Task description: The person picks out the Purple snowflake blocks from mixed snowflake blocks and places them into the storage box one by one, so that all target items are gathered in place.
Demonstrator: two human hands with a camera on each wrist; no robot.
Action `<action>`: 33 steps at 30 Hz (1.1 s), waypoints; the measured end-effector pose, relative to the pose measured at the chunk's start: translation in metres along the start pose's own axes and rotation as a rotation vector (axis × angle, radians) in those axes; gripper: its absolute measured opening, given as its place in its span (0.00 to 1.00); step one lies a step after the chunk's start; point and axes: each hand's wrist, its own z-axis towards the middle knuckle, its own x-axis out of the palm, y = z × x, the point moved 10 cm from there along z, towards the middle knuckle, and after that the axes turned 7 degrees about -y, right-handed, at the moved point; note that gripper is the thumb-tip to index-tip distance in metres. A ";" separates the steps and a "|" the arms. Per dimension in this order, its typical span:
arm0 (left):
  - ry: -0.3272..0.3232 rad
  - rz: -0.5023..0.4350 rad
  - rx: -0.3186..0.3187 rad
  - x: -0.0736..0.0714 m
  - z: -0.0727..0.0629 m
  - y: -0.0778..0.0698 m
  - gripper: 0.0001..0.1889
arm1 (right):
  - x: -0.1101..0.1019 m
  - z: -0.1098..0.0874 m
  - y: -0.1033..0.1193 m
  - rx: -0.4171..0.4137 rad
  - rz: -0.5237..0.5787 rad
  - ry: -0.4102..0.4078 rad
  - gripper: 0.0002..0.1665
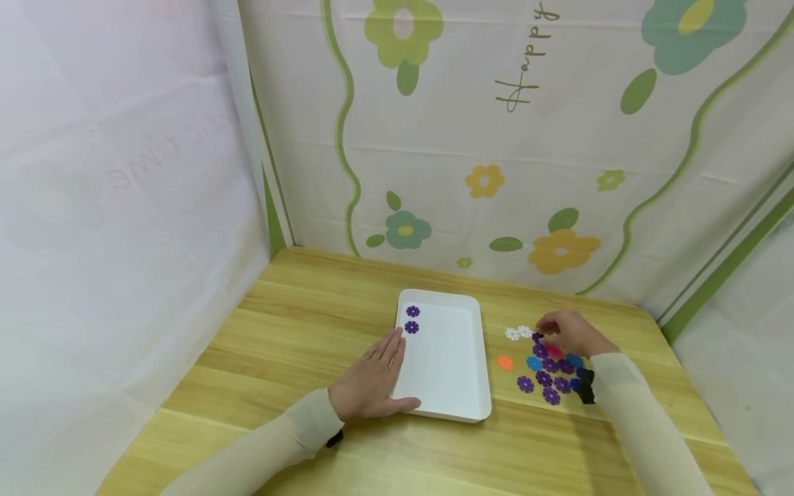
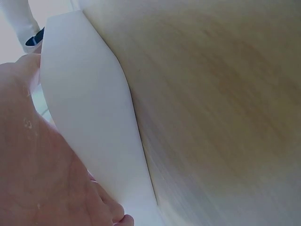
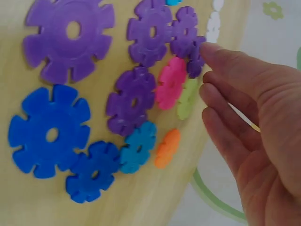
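One dark purple flower-shaped disc (image 3: 195, 61), at the far end of the loose group to the right of the white tray (image 1: 443, 358), is met by the fingertips of the right hand (image 1: 573, 333), though whether it is pinched cannot be told. Near it, more purple discs (image 1: 525, 384) are mixed with pink, blue, orange and white ones, while two purple discs (image 1: 412, 327) are held in the tray's far left corner. The tray's left side is touched by the left hand (image 1: 369, 379), fingers straight and unclenched, and everything is supported by a wooden table (image 1: 248, 372).
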 end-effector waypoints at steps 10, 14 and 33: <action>0.011 -0.008 -0.003 0.001 0.000 0.001 0.58 | 0.006 0.006 -0.014 0.038 0.046 0.013 0.13; 0.010 -0.016 -0.006 0.002 0.000 0.001 0.58 | 0.006 0.008 -0.014 0.054 0.050 0.027 0.12; 0.024 0.005 -0.020 0.003 0.002 0.001 0.58 | -0.027 0.017 0.038 -0.070 0.034 0.006 0.08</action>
